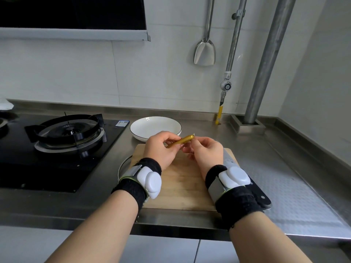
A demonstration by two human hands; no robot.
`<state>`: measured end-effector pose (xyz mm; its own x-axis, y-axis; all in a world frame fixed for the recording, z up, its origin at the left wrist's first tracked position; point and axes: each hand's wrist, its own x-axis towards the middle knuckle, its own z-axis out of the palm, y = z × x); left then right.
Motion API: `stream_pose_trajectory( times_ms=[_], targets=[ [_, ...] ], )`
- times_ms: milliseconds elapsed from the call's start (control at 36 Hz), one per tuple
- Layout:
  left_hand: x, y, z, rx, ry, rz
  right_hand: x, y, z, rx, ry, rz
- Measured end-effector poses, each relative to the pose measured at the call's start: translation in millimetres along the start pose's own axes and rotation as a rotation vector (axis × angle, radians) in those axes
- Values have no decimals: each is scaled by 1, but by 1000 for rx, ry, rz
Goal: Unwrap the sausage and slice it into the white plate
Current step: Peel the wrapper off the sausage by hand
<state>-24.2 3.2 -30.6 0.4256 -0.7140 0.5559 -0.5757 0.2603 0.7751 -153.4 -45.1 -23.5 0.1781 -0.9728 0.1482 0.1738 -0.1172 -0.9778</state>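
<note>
Counter [256, 149], left hand [161, 149] gripping sausage [183, 141], right hand [207, 150] pinching

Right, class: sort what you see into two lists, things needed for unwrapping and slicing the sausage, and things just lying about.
Needed:
sausage, held in the left hand, with the right hand at its tip
white plate
cutting board
knife at the board's right edge

Lying about:
gas stove
spatula hanging on the wall
metal pipe

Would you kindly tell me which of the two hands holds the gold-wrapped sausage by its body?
The left hand: its fingers curl round the sausage mid-length, whereas the right hand only pinches at its clipped tip.
</note>
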Motion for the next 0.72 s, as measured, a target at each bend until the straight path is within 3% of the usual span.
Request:
stream_pose_trajectory(
  times_ms=[722],
  targets=[
    [-2,2,-2,31,34,73,-5,-5,-1,-20,-5,-37]
  ],
)
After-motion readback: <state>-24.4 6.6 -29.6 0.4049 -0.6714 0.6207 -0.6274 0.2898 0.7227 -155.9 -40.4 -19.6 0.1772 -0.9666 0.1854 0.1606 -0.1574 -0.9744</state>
